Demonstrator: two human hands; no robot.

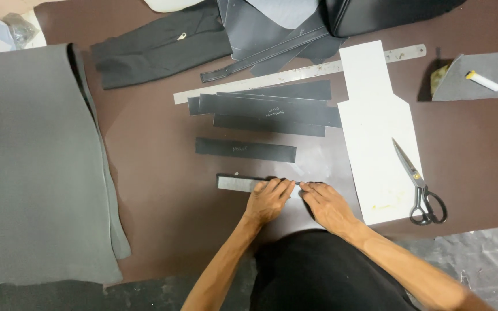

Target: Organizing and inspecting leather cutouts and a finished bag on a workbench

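A narrow grey strip (234,183) with a dark top edge lies on the brown sheet (162,173) in front of me. My left hand (267,200) presses its fingertips on the strip's right part. My right hand (327,204) rests just to the right, fingertips pinching at the strip's end; what it pinches is too small to tell. Above lies a single black strip (245,150), and farther up a stack of several long black strips (266,108).
A long metal ruler (295,74) lies above the stack. A white card pattern (376,132) carries black scissors (419,184). A large grey sheet (36,167) covers the left. Black material pieces (162,46) sit at the top, a grey scrap (479,78) with white chalk (483,80) at right.
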